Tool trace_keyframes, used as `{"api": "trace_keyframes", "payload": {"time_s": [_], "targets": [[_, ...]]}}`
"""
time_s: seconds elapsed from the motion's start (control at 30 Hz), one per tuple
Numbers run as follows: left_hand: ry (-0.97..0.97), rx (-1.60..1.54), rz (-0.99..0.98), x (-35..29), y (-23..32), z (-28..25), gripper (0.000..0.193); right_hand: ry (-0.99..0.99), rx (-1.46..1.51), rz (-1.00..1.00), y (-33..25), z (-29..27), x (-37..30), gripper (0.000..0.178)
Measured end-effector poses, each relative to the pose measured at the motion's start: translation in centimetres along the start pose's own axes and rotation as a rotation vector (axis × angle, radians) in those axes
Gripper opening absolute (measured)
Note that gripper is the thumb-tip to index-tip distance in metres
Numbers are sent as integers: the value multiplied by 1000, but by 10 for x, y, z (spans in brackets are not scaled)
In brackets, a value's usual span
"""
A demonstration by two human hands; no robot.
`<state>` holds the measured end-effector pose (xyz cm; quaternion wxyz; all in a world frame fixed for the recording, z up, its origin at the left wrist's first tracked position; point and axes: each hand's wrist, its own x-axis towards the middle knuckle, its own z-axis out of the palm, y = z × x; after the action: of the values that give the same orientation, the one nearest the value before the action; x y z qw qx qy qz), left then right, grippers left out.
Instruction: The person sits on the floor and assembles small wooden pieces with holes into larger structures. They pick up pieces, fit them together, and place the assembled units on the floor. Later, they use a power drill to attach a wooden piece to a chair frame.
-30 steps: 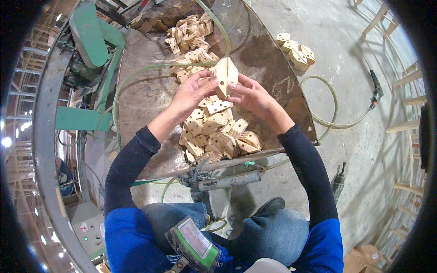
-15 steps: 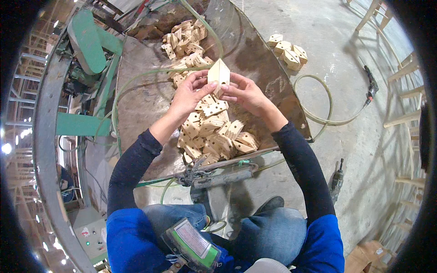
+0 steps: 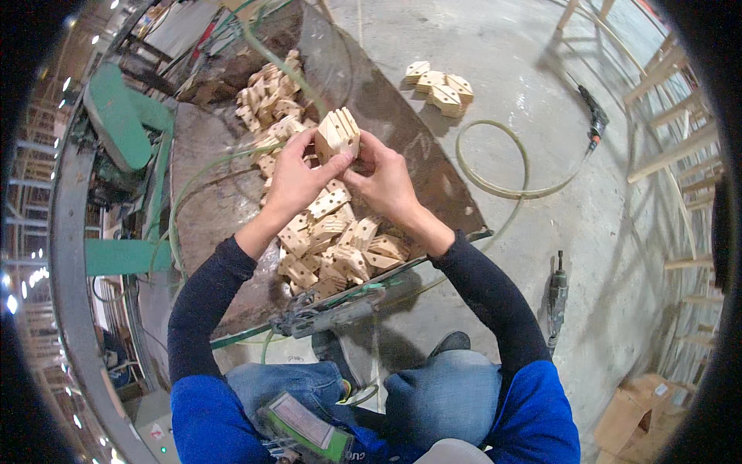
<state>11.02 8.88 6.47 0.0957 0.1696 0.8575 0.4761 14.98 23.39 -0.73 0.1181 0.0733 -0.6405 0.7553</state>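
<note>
Between my two hands is a small pale wooden block (image 3: 338, 133) with drilled holes and a notched, finger-jointed end turned up. My left hand (image 3: 297, 176) grips its left side, thumb across the near face. From the right, my right hand (image 3: 380, 175) pinches it with thumb and fingers. Below and beyond the hands, a heap of similar drilled wooden blocks (image 3: 328, 243) lies on a worn brown metal tray (image 3: 224, 174). The hands hide part of that heap.
On the concrete floor to the right are a small cluster of stacked blocks (image 3: 444, 93), a coiled air hose (image 3: 530, 166), a black power tool (image 3: 593, 116) and a grey one (image 3: 556, 298). Green machinery (image 3: 120, 116) stands left. A cardboard box (image 3: 630, 414) sits lower right.
The wooden block has been turned in my hands: its pointed smooth face showed before, and its notched end shows now. The whole view has shifted, with the floor things now farther left.
</note>
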Motion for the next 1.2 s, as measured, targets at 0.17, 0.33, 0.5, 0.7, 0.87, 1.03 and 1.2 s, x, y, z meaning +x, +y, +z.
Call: {"api": "trace_keyframes", "payload": {"time_s": [0.17, 0.33, 0.5, 0.7, 0.87, 1.03, 1.2], "targets": [[-26, 83, 114, 58, 29, 13, 59, 296, -274, -190, -66, -87, -32, 54], [-81, 337, 199, 180, 44, 61, 61, 947, -537, 118, 28, -227, -117, 33], [-95, 818, 715, 287, -4, 125, 41, 684, -1310, 203, 128, -261, -210, 32], [-232, 1269, 592, 357, -61, 173, 35, 618, -1338, 333, 121, -257, -199, 35], [-241, 1184, 609, 380, -84, 206, 32, 589, -1376, 382, 122, -268, -202, 36], [-422, 1280, 476, 393, -93, 203, 45, 576, -1337, 380, 128, -262, -194, 37], [-239, 1118, 557, 367, -62, 193, 54, 588, -1327, 362, 131, -261, -201, 38]]}}
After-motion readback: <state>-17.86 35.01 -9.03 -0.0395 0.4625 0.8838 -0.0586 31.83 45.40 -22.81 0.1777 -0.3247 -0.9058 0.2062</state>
